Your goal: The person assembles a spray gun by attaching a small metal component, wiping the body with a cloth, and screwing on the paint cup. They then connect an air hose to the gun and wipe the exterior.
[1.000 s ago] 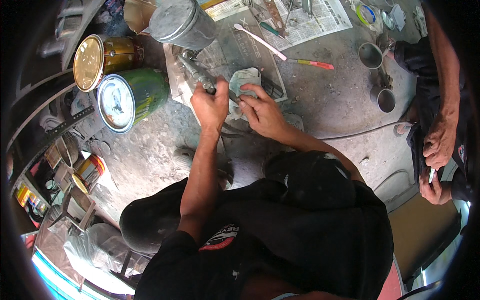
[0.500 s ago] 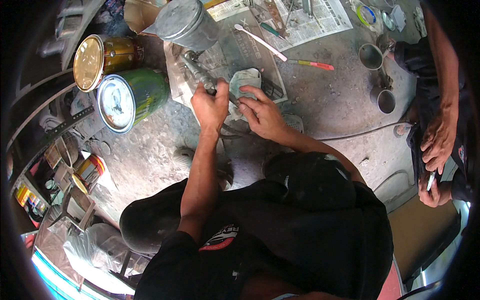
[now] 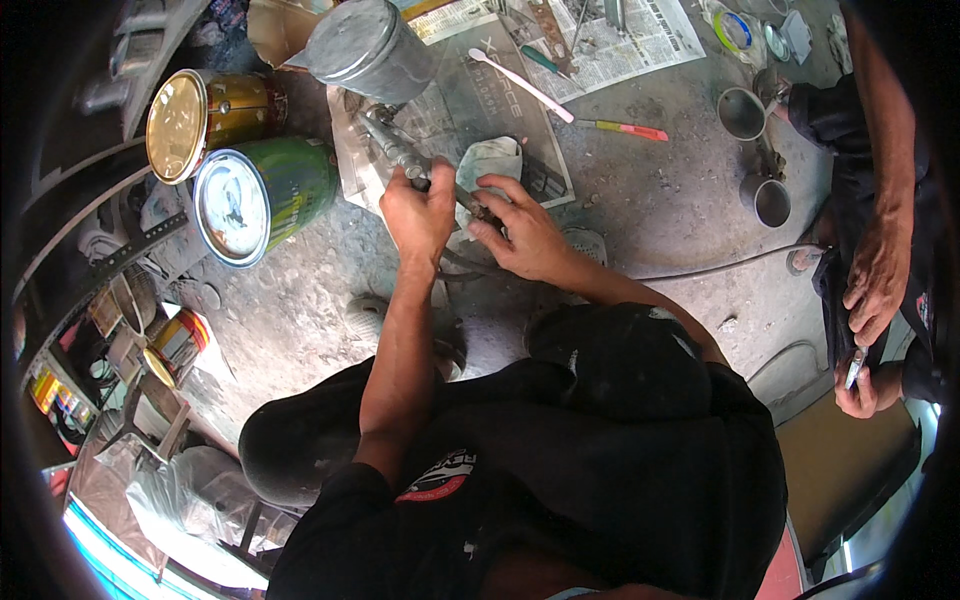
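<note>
A grey metal spray gun lies slantwise over paper on the floor, its front end pointing to the upper left. My left hand is closed around its body. At the gun's lower right end, the thumb and fingers of my right hand curl around a dark knob-like part; the exact contact is partly hidden. A pale greenish cloth lies just beyond my right fingers. Below my hands passes a dark hose; where it joins is hidden.
Two paint cans and a grey lidded bucket stand left and ahead. A white-pink brush and a cutter lie beyond. Metal cups stand at right, near a co-worker's hands holding a small metal part.
My right fingers have shifted and spread slightly at the gun's rear end, uncovering more of it. The co-worker's small part has turned in their fingers.
</note>
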{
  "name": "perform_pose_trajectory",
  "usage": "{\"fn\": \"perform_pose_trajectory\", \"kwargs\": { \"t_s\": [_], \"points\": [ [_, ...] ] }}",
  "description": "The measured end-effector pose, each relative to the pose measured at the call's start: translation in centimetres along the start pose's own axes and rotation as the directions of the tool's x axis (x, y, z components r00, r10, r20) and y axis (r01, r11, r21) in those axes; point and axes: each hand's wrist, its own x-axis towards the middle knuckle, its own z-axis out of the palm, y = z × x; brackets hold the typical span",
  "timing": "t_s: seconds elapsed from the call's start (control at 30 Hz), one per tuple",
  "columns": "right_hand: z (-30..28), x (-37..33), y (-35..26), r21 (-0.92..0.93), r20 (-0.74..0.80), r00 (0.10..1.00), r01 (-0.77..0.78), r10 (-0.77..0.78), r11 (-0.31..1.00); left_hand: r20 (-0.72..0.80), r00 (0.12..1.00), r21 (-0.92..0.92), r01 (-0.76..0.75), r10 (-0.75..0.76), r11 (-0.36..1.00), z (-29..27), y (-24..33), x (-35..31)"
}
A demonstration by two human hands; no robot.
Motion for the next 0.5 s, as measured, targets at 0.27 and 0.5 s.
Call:
{"fn": "perform_pose_trajectory", "kwargs": {
  "t_s": [0.27, 0.5],
  "points": [
    [0.5, -0.9, 1.4, 0.014, -0.043, 0.999, 0.027, -0.027, 1.000, 0.096, 0.994, 0.080, -0.062, 0.054, 0.995, -0.3, 1.5, 0.1],
    [1.3, -1.3, 1.8, 0.084, -0.119, 0.988, -0.085, 0.095, 0.993, 0.045, 0.999, -0.011, -0.028, 0.029, 1.000, 0.5, 0.5, 0.1]
  ]
}}
